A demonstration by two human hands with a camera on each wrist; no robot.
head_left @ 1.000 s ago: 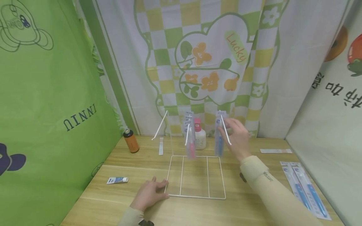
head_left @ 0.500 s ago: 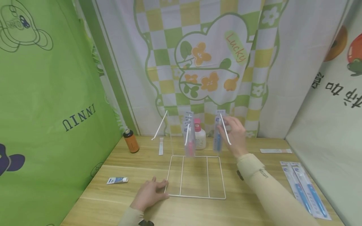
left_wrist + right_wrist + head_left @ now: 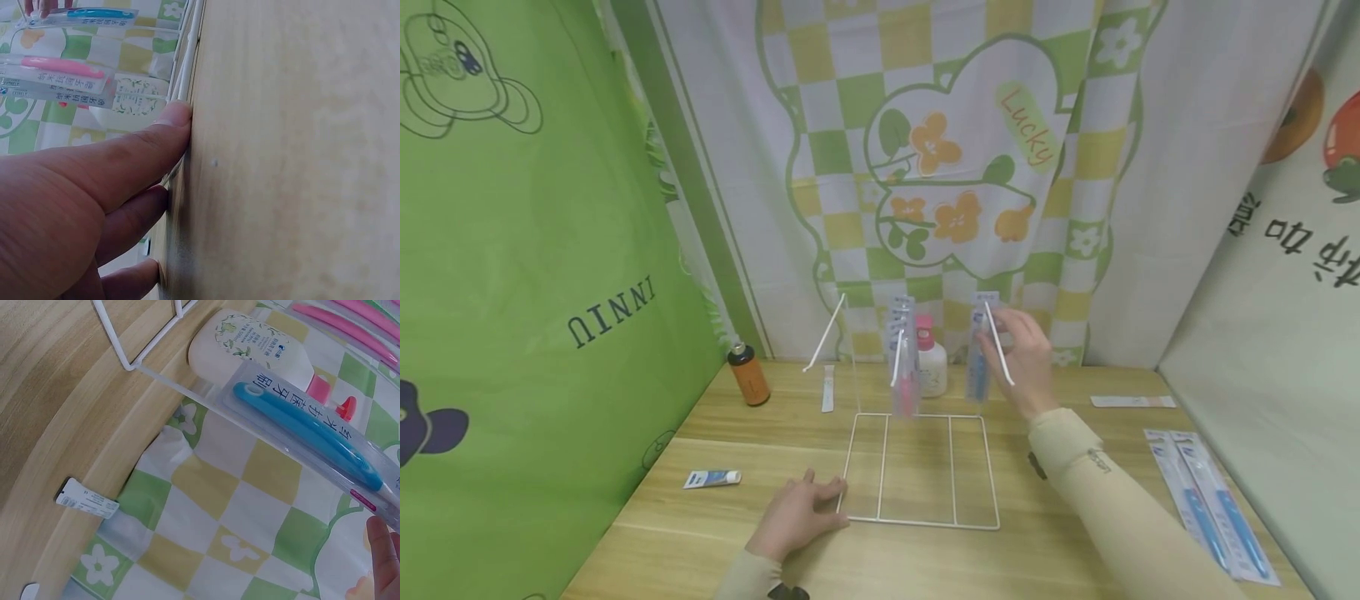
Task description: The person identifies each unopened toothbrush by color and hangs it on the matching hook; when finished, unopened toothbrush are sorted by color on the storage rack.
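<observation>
In the head view, lower centre, the left hand (image 3: pixel 797 517) rests, fingers spread, touching a white metal wire rack (image 3: pixel 917 523); right of centre, the right hand (image 3: pixel 1026 358) pinches a clear plastic packet with a blue toothbrush (image 3: pixel 979 375) at the rack's right prong. The right wrist view, showing one fingertip at lower right, reveals leafy print on a white, pink-capped plastic bottle (image 3: pixel 250 347), upper centre.

Under the left grip (image 3: pixel 797 517) spreads a pale wood-grained bench (image 3: pixel 925 567). Beyond the right grip (image 3: pixel 1022 362) hangs a checked green, yellow and white cloth (image 3: pixel 955 179) reading "Lucky". Left of the left grip rises a green wall (image 3: pixel 550 217); right of the right grip, a whitish, fruit-printed wall (image 3: pixel 1277 333).
</observation>
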